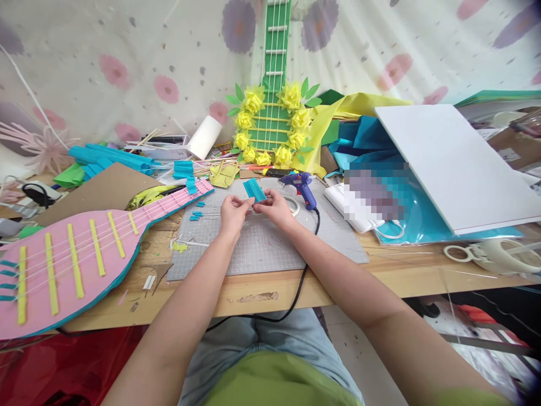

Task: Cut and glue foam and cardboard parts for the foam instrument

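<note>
Between my two hands, over the grey cutting mat (262, 248), is a small piece of blue crepe paper (254, 190). My left hand (234, 214) pinches its lower left edge, and my right hand (274, 207) pinches its lower right side. The two sets of fingertips almost meet under the paper. Just beyond my right hand lies a purple glue gun (302, 189) with a black cord, beside a white roll of tape (292, 206). Left of my left hand, several thin wires with blue-wrapped tips (196, 215) rest on the mat.
A pink paper guitar (84, 254) with yellow strips lies at the left. Behind the mat stands a green guitar (270, 121) ringed with yellow paper flowers. On the right are a blurred item on a white box (355, 211), a large white board (460, 163) and white scissors (460, 254).
</note>
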The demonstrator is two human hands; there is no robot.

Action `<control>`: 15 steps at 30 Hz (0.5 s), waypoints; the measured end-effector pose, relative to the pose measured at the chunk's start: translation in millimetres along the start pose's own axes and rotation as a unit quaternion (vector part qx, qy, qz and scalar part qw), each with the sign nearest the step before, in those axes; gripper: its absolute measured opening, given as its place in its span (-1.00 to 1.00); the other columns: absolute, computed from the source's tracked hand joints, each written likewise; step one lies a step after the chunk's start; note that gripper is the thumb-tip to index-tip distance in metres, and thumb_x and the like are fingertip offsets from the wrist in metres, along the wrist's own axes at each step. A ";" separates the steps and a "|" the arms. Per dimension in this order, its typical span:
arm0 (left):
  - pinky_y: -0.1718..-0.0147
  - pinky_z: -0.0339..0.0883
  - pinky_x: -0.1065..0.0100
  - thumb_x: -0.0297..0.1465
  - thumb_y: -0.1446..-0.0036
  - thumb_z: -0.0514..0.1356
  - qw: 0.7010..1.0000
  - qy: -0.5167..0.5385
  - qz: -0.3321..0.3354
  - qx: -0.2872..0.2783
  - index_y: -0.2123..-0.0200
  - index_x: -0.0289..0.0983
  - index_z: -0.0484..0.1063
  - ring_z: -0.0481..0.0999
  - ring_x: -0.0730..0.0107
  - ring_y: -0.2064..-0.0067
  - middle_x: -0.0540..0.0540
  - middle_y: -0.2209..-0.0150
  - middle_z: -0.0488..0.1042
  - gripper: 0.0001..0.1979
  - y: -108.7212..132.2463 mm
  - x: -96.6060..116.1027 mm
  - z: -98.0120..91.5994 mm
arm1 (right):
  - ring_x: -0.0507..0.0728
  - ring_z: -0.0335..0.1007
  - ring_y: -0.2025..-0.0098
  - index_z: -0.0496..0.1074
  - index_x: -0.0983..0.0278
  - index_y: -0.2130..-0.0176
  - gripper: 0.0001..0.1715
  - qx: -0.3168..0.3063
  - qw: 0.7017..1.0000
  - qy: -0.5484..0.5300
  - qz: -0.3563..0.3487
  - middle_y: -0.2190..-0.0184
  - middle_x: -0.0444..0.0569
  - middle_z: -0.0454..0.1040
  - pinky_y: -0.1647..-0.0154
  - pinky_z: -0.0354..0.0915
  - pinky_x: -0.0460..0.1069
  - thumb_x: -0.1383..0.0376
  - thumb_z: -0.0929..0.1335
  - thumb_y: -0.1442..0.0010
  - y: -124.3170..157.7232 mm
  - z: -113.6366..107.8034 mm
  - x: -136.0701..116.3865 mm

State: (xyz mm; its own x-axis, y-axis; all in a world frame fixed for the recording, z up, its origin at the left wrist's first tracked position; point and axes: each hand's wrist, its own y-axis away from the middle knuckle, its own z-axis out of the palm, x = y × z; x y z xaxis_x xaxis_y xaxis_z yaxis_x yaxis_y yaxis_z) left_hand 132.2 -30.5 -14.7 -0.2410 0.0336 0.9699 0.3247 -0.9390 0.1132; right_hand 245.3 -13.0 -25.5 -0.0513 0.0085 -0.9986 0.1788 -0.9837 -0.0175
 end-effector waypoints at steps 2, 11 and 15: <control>0.47 0.31 0.40 -0.36 0.36 0.36 1.000 -0.002 -0.007 -0.008 0.50 -0.23 0.09 0.45 0.47 0.51 0.09 0.59 0.40 -0.54 0.6 0.4 0.1 | 0.02 0.38 0.53 0.14 0.21 0.34 -0.57 0.005 1.000 -0.020 -0.002 0.61 -0.27 0.40 0.33 0.31 -0.01 0.34 0.40 0.22 -0.4 -0.7 0.8; 0.48 0.27 0.40 -0.35 0.40 0.38 1.000 -0.014 -0.004 -0.022 0.51 -0.23 0.09 0.42 0.47 0.52 0.09 0.60 0.40 -0.52 0.7 -1.0 -0.9 | 0.00 0.38 0.54 0.09 0.21 0.34 -0.46 0.000 0.996 -0.088 0.025 0.61 -0.29 0.42 0.33 0.31 -0.01 0.35 0.44 0.30 1.7 -3.2 -2.0; 0.43 0.29 0.39 -0.36 0.38 0.37 1.000 0.021 -0.007 -0.018 0.50 -0.23 0.08 0.45 0.45 0.49 0.08 0.58 0.41 -0.52 0.1 -2.0 -0.7 | 0.00 0.39 0.51 0.11 0.21 0.34 -0.46 -0.034 0.995 -0.082 0.043 0.59 -0.26 0.44 0.31 0.31 -0.02 0.37 0.45 0.29 2.3 -4.0 -7.2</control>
State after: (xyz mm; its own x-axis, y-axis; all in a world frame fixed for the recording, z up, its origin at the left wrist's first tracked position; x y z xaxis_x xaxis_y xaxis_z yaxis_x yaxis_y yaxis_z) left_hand 132.1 -30.9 -16.8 -0.2828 0.0329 0.9586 0.2881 -0.9504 0.1175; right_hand 250.0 -14.6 -18.6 -0.1909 -0.1108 -0.9753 0.2560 -0.9648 0.0595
